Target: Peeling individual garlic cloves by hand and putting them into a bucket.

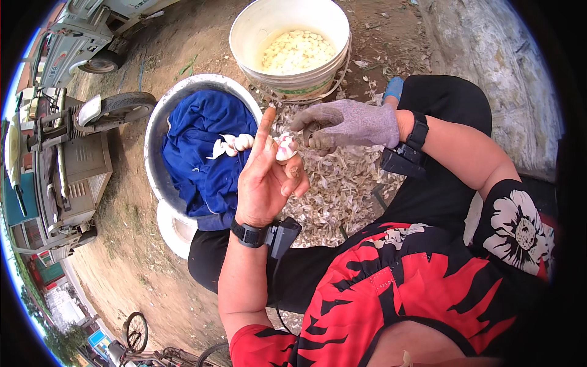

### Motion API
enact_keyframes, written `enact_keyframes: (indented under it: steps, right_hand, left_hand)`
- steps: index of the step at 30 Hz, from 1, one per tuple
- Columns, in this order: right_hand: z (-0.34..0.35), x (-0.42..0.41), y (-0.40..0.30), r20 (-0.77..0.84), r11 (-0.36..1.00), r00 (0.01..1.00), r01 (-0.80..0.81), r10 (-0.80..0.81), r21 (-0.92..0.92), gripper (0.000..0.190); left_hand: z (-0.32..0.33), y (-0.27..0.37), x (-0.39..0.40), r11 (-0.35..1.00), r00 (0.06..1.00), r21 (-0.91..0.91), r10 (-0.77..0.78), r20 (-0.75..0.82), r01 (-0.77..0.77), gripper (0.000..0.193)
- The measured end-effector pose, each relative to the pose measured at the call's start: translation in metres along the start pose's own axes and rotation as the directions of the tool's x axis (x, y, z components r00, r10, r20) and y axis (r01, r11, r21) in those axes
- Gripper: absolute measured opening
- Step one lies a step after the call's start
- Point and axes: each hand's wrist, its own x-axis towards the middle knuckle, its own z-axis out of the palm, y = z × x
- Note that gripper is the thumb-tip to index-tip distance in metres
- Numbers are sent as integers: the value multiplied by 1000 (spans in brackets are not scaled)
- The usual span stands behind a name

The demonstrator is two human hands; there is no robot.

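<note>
My left hand [266,183] is bare, palm up, and holds a piece of garlic bulb [286,149] with pink-streaked skin at its fingers. Just right of it, my right hand [355,124] wears a dirty grey knitted glove; its fingers are apart and slightly bent, with nothing seen between them. More garlic cloves [236,144], joined in a cluster, show left of my bare hand against a blue cloth [206,108]. The cloth fills a metal basin [153,151]. Beyond my hands stands a white plastic bucket [284,80] holding peeled garlic cloves [298,50] in liquid.
Garlic skins [339,183] cover the ground between my black-trousered legs. A white round container [174,225] sits partly under the basin. A parked motor tricycle [78,137] stands at left, with a bicycle wheel [136,332] below it. A pale rough slab [486,69] lies at upper right.
</note>
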Motion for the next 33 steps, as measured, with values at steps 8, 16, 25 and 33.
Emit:
enact_keyframes:
  steps: [8, 16, 25, 33]
  right_hand:
    - [3, 4, -23, -73, 975, 997, -11, 27, 221, 46]
    - [6, 5, -17, -184, 964, 951, 224, -249, -145, 37]
    - [11, 18, -33, -203, 810, 882, 271, -425, -520, 30]
    - [20, 33, -34, -333, 809, 773, 366, -540, -460, 22]
  left_hand:
    - [4, -8, 7, 966, 997, 257, 45, -64, -27, 60]
    - [2, -18, 4, 855, 953, 507, 233, -193, -106, 40]
    - [6, -20, 3, 825, 895, 525, 377, -239, -208, 21]
    - [5, -1, 1, 782, 842, 535, 493, -218, -320, 22]
